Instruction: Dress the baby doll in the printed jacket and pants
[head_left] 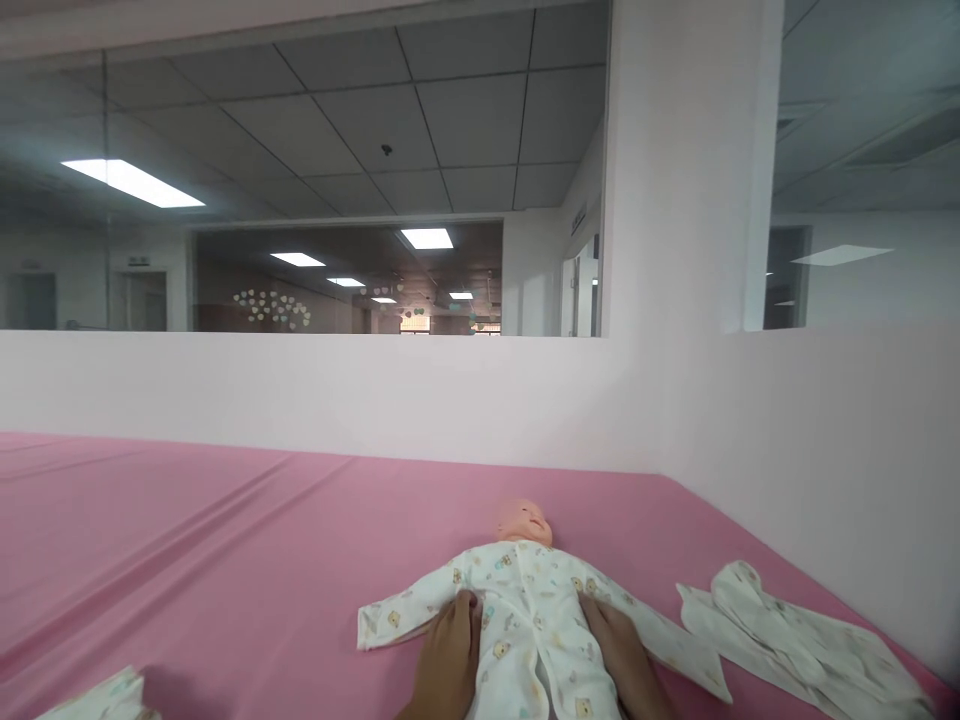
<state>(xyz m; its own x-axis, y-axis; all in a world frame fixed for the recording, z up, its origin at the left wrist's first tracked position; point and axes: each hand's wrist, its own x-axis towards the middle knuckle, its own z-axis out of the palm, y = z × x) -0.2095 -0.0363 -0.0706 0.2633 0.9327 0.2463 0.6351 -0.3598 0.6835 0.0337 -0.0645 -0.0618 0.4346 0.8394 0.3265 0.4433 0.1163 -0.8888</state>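
Observation:
A baby doll [524, 523] lies on its back on the pink sheet [225, 560], dressed in a white printed shirt [529, 620] with both sleeves spread out sideways. My left hand [448, 657] lies flat on the shirt's left side, fingers toward the armpit. My right hand [621, 655] rests flat on the shirt's right side. Neither hand grasps anything; the fingers lie together on the cloth.
A second white printed garment [795, 640] lies spread on the sheet at the right, close to the low pink wall [825, 470]. A corner of another printed cloth [112, 698] shows at the bottom left. Glass panes rise above the wall.

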